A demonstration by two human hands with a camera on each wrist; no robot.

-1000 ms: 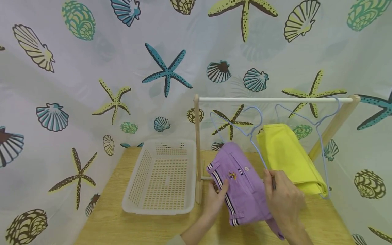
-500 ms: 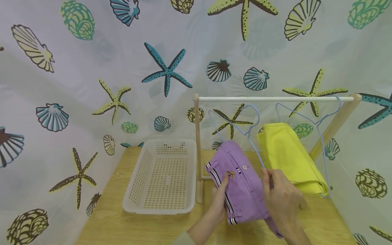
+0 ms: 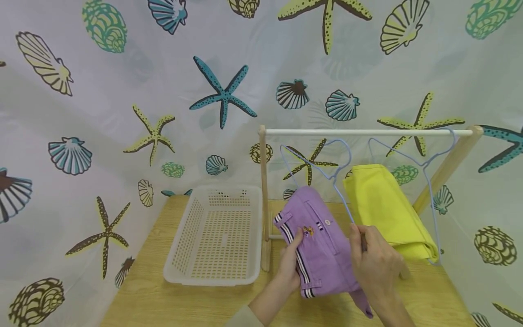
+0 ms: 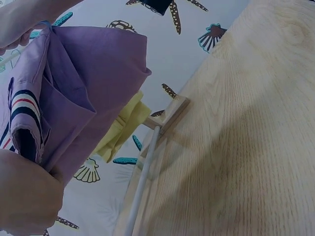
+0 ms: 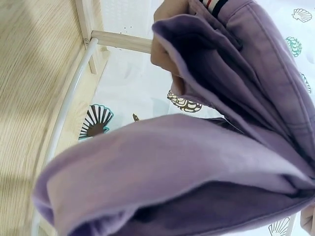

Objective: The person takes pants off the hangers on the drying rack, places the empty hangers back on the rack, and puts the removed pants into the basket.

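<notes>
Purple trousers (image 3: 327, 259) with a striped waistband trim hang folded over a light blue wire hanger (image 3: 332, 177), tilted in front of the rack. My left hand (image 3: 288, 263) grips the waistband edge, thumb on the front near a small embroidered patch; its other fingers are behind the cloth. On the right, my right hand (image 3: 377, 261) pinches the hanger's side wire, close against the purple cloth. Loose folds of the trousers (image 5: 147, 167) fill the right wrist view. The left wrist view shows the left hand (image 4: 27, 194) below and the right hand (image 4: 29, 19) above.
A white rail (image 3: 367, 132) on wooden posts crosses behind the hands. From its right end a second blue hanger (image 3: 425, 166) carries a folded yellow garment (image 3: 380, 204). A white perforated basket (image 3: 212, 282) stands left of the rack on the wooden table (image 3: 139, 290).
The trousers have shifted slightly left and up. My left hand has moved slightly up along the waistband side. My right hand stays on the hanger, nearly in place.
</notes>
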